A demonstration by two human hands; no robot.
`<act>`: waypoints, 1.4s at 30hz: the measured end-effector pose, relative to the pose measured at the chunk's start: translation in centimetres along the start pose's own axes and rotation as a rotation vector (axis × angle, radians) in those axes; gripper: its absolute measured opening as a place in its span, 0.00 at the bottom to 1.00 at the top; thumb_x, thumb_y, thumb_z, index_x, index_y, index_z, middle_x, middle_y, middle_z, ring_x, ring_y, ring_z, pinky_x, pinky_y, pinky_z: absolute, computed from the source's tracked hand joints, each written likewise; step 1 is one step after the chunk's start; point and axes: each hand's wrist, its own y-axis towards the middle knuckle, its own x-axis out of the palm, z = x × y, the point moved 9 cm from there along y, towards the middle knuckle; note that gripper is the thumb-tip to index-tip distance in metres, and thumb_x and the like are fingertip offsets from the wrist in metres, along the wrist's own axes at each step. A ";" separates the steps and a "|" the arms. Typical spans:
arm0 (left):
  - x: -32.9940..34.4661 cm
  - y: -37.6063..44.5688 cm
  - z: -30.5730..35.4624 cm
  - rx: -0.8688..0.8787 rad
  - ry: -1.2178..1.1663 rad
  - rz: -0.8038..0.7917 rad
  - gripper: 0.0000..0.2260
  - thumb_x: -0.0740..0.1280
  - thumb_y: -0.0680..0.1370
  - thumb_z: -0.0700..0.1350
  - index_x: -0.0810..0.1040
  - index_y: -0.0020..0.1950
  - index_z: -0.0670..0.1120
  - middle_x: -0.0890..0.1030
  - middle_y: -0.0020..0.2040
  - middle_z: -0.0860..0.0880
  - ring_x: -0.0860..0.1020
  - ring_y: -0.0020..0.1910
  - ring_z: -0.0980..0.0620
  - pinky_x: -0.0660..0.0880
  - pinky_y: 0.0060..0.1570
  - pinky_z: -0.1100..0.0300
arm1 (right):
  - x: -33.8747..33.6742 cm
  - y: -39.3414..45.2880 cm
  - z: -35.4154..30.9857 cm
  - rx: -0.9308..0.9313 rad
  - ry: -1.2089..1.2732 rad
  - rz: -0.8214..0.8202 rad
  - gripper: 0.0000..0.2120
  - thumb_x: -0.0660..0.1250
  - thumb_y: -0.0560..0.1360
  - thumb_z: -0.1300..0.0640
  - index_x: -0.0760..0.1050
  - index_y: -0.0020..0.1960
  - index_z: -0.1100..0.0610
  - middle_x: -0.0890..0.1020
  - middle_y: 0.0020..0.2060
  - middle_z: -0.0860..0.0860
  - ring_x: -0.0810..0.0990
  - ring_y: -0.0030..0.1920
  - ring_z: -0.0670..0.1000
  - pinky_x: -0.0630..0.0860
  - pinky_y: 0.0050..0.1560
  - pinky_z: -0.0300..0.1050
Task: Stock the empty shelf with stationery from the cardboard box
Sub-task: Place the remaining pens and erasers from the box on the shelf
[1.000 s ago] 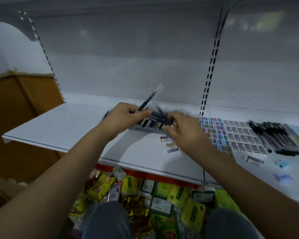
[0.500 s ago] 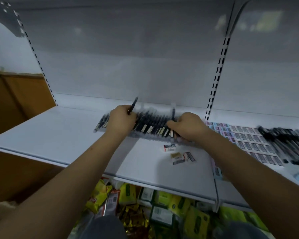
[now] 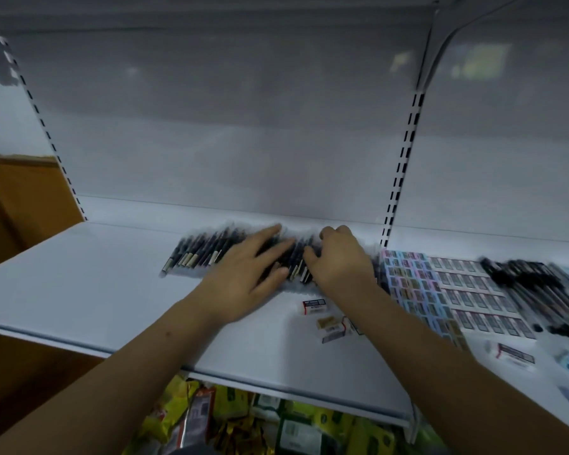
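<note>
— Two hands lie on the row of pens (image 3: 204,254) at the middle of the frame, near the back of the white shelf (image 3: 79,290). How do they sit?

— The left hand (image 3: 247,274) lies flat, fingers straight and spread, palm down on the pens. The right hand (image 3: 337,257) rests just beside it with fingers bent over the row; whether it actually pinches a pen cannot be told, since the pens there are blurred.

— And the pens themselves?

— They lie side by side, slightly slanted, in a band running from left of centre up to the slotted upright (image 3: 398,178).

— What lies around them?

— Three small boxed erasers (image 3: 314,305) sit loose just below the right wrist. To the right of the upright, flat packs of small items (image 3: 447,290) lie in rows, and beyond them, at the right edge, a second batch of dark pens (image 3: 532,287). Along the bottom of the frame, under the shelf, yellow and green packets (image 3: 230,418) are heaped.
</note>
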 end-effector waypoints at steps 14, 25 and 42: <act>3.2 2.2 3.4 0.213 0.113 -0.286 0.27 0.44 0.83 0.62 0.48 0.81 0.53 0.46 0.81 0.56 0.39 0.79 0.58 0.44 0.78 0.55 | -5.0 -3.5 5.5 -0.251 0.049 0.092 0.10 0.60 0.79 0.55 0.78 0.46 0.58 0.77 0.42 0.51 0.75 0.42 0.51 0.73 0.44 0.47; 1.0 -3.5 6.9 -0.064 -0.284 -0.191 0.15 0.66 0.80 0.50 0.76 0.68 0.56 0.72 0.61 0.62 0.71 0.59 0.65 0.68 0.57 0.71 | -1.5 -10.0 3.7 -0.445 0.072 -0.193 0.12 0.69 0.77 0.54 0.78 0.59 0.56 0.74 0.54 0.50 0.75 0.52 0.48 0.70 0.52 0.38; -0.2 -5.1 5.7 -0.304 -0.293 -0.455 0.18 0.75 0.73 0.57 0.78 0.60 0.55 0.80 0.40 0.56 0.75 0.36 0.62 0.71 0.40 0.69 | -2.1 -10.6 3.6 -0.398 0.113 -0.097 0.08 0.73 0.72 0.49 0.75 0.43 0.50 0.73 0.45 0.45 0.73 0.49 0.48 0.74 0.49 0.45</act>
